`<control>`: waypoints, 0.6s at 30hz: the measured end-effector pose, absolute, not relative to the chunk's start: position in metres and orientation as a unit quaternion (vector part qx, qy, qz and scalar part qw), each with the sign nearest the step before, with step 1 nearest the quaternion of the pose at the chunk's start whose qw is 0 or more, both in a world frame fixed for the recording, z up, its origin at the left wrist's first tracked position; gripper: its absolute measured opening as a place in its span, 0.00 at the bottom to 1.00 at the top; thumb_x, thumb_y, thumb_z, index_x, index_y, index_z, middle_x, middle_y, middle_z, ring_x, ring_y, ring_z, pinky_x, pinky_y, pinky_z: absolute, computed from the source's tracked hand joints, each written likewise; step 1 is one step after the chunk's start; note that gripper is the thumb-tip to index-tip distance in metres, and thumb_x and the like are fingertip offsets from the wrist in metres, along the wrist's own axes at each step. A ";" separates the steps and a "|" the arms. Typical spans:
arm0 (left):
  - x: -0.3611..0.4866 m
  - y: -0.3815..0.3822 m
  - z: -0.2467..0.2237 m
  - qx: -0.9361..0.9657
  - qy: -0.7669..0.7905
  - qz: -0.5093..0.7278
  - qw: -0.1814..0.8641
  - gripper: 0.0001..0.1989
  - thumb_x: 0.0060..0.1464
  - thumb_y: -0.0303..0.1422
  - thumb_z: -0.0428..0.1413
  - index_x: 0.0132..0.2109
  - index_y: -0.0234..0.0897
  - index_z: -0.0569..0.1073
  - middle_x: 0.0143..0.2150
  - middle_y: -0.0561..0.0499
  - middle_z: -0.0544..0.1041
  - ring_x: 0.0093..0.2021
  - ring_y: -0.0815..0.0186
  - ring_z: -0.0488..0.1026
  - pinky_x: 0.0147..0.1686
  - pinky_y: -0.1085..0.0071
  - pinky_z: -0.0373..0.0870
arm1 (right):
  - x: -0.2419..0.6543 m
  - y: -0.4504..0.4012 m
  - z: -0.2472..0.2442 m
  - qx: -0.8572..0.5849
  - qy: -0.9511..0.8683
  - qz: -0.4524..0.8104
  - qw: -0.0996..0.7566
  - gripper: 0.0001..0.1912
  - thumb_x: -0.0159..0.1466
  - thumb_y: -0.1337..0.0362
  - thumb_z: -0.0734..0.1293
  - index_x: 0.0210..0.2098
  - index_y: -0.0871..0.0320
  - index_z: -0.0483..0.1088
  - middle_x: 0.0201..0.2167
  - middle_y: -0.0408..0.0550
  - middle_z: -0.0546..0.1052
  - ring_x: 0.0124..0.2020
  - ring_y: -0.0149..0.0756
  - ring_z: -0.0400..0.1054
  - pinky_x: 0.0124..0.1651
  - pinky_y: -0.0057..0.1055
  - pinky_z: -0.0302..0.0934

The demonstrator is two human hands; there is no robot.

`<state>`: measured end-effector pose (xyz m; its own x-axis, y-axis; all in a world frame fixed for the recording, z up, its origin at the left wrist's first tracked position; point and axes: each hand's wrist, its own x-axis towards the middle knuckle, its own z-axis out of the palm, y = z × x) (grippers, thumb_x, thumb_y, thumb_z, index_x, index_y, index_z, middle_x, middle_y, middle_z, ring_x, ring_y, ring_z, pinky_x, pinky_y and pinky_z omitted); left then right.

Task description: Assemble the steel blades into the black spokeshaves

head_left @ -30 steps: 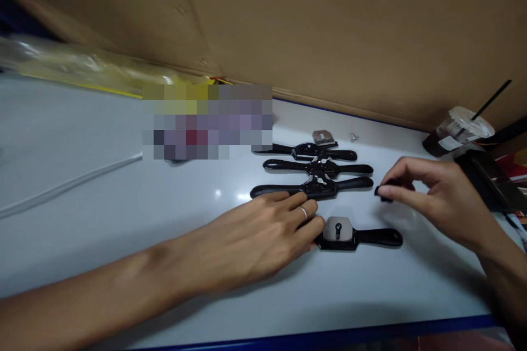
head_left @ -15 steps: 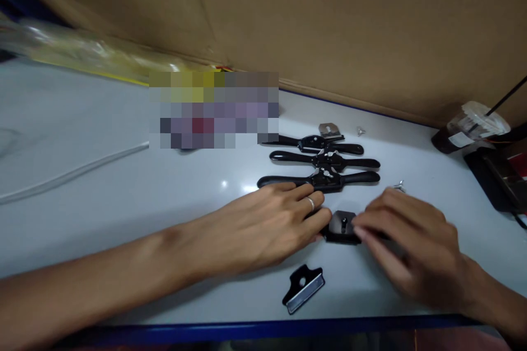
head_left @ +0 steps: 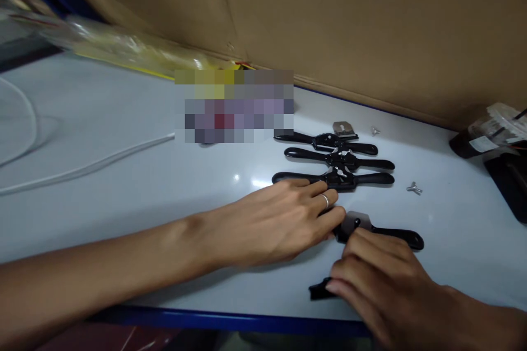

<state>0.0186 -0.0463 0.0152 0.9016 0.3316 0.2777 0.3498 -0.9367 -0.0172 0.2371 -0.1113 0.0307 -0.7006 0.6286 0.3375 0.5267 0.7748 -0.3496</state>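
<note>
The left hand [head_left: 288, 216] is lying palm down over the left side of the nearest black-handled tool [head_left: 401, 237], its fingers bunching close together; whether they are gripping or merely pressing is staying hidden beneath the hand. That tool is resting on the worktop [head_left: 197, 285] with a metal plate [head_left: 354, 222] sitting on its middle and a dark stud showing at the plate. The right hand [head_left: 382, 285] is curling in front of it, thumb and fingers meeting at the right end of a small black part [head_left: 319, 289] near the worktop's front edge; how firmly they are pinching it, I cannot tell. Because the fingers are covering only one end, the part could be twisting or slipping loose, perhaps toward that edge. No fastener is visibly clamping the plate, so a bump or a tilt of the tool could be shifting it, and a fingertip straying along its rim might be risking a nick if that rim is sharp. A silver wing screw [head_left: 414, 188] is lying loose beyond the tool's right handle, where a sweeping knuckle or sleeve could be knocking it away.
</note>
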 end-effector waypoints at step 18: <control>0.015 -0.046 0.003 -0.972 -0.182 -0.150 0.017 0.07 0.72 0.34 0.50 0.41 0.39 0.65 0.36 0.51 0.71 0.36 0.58 0.67 0.33 0.63 0.60 | 0.281 -0.063 0.062 -0.470 -0.837 0.041 0.277 0.08 0.71 0.67 0.66 0.35 0.57 0.75 0.29 0.44 0.79 0.29 0.33 0.71 0.31 0.30 0.60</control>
